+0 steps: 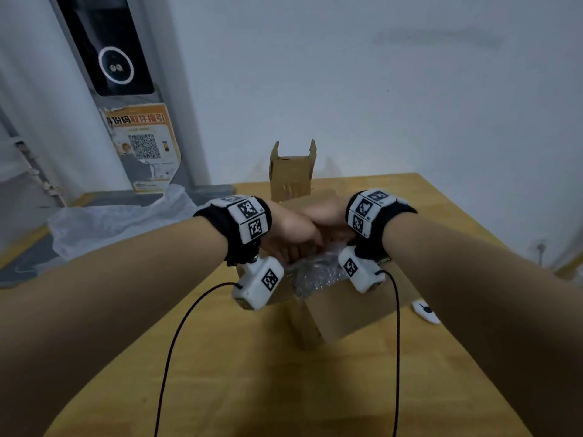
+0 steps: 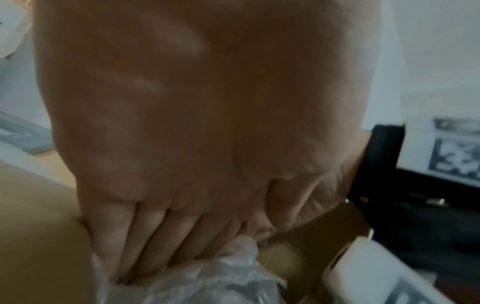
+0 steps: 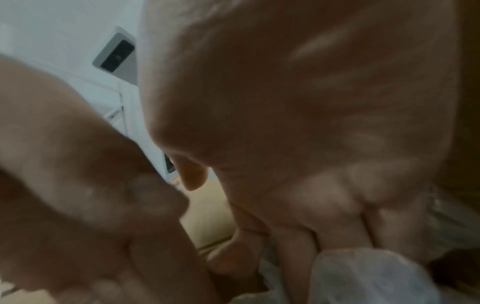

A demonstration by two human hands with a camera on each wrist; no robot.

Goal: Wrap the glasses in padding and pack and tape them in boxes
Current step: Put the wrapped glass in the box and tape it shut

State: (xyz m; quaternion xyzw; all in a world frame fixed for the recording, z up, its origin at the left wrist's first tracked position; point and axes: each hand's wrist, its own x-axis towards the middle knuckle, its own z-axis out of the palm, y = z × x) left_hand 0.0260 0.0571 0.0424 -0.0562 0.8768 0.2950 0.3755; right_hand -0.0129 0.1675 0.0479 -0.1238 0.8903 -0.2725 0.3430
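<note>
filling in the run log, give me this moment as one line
step: packing | left hand: pressing bubble wrap bundle into open box | right hand: on same bundle | flaps: open | tape: not seen

a wooden table (image 1: 239,373) is carrying an open cardboard box (image 1: 347,313), a smaller box (image 1: 291,178), crumpled plastic sheeting (image 1: 120,222) and a small white object (image 1: 425,311).

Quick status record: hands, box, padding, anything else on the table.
left hand: fingers pressing into bubble wrap
right hand: on the wrap too, grip unclear
box: open, wrap inside, untaped
glass: not visible
second box: behind, upright, flaps open
loose plastic sheet: left table edge
white tool: right of box
</note>
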